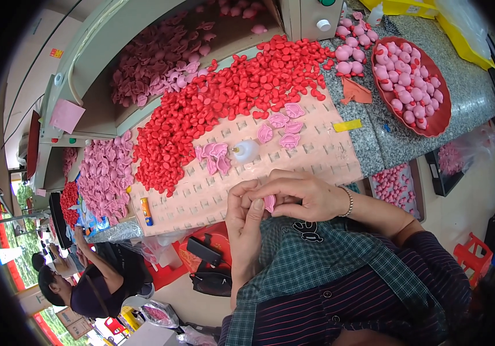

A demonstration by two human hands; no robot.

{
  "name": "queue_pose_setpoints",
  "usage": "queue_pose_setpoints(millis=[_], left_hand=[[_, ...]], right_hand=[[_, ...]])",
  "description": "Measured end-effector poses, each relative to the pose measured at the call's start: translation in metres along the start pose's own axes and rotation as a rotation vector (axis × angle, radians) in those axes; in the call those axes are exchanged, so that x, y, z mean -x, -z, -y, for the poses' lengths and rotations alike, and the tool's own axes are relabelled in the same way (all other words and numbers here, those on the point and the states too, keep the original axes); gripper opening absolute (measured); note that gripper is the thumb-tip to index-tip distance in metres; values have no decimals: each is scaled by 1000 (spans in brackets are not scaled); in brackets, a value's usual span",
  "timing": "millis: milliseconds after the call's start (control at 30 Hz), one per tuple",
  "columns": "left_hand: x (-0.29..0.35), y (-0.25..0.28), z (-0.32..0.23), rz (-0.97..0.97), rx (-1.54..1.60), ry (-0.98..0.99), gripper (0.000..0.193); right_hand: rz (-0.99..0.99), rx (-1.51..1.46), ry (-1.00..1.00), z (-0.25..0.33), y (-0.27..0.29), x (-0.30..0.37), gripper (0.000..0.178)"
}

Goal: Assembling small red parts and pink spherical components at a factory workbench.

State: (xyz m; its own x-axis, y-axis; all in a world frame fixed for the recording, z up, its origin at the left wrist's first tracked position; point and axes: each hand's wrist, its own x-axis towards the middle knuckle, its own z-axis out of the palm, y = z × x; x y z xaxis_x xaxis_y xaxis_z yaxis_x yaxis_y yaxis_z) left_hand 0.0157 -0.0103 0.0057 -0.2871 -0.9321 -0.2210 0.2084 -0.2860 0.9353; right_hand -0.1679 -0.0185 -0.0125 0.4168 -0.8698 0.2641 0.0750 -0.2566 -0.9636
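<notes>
Close to my body, above the front edge of the mat, both hands pinch one small pink moulded piece (270,203). My left hand (244,214) grips it from the left with thumb and fingers. From the right, the fingers of my right hand (311,196) close on the same piece, covering much of it. Just beyond my hands lies a small white squeeze bottle (247,151) with a thin tip. Several loose pink shell-like pieces (291,140) lie to its right, and a small cluster of pink pieces (217,159) touches its left side.
A long heap of glossy red pieces (218,98) spans the mat's back. Pink pieces (106,173) are piled at left. A red bowl (444,118) of pink round figures stands right. An orange-blue tube (146,211) lies near the left edge. A co-worker (94,282) sits at left.
</notes>
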Motion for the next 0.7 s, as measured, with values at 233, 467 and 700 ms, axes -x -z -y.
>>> queue_pose_setpoints(millis=[233,467,700], left_hand=[[3,-20,4,-140,-171,-221,33],[0,-22,10,-201,-566,-469,43],[-2,-21,0,-214,-770,-463,39]], right_hand=[[-315,-213,4,-9,-22,3,25],[-325,-759,-377,-12,-20,13,19],[-300,-821,-361,-5,-12,8,19]])
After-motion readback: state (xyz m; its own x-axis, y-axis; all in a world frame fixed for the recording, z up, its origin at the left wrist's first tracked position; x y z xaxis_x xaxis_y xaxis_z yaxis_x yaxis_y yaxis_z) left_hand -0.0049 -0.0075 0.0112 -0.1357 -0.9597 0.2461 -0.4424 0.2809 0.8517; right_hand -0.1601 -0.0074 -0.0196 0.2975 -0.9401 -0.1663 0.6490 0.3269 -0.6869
